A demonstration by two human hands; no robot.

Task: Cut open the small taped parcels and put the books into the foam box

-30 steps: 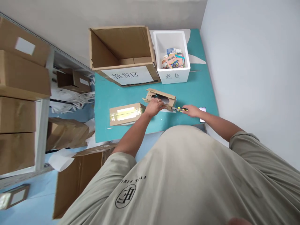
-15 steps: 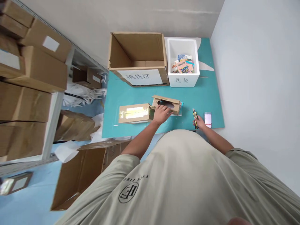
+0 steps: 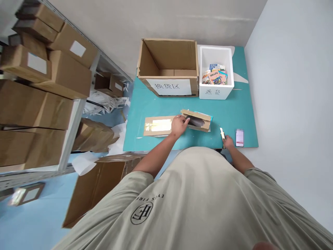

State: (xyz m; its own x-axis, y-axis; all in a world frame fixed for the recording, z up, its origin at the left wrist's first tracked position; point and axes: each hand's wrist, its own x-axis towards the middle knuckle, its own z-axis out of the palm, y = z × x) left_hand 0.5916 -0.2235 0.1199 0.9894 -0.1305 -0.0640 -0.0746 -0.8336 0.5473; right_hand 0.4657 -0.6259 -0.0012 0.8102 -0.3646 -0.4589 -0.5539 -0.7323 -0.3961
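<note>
A small cut-open cardboard box (image 3: 200, 119) lies on the teal table (image 3: 229, 111), with a dark opening in its top. My left hand (image 3: 179, 125) rests on its left end, fingers bent over the flap. A taped flat parcel (image 3: 158, 125) lies just left of that hand. My right hand (image 3: 228, 142) sits at the table's near edge, closed around a yellow utility knife (image 3: 222, 133) that points away from me. A phone (image 3: 239, 137) lies right of the knife.
A large open carton with a white label (image 3: 169, 67) and a white foam box (image 3: 215, 91) holding colourful packets stand at the table's back. Shelves of cardboard boxes (image 3: 44, 90) fill the left. An open carton (image 3: 101, 184) and paper scraps lie on the blue floor.
My right hand drew the knife away from the small box, back to the table's near edge beside the phone. My left hand stayed on the box. The view shifted left.
</note>
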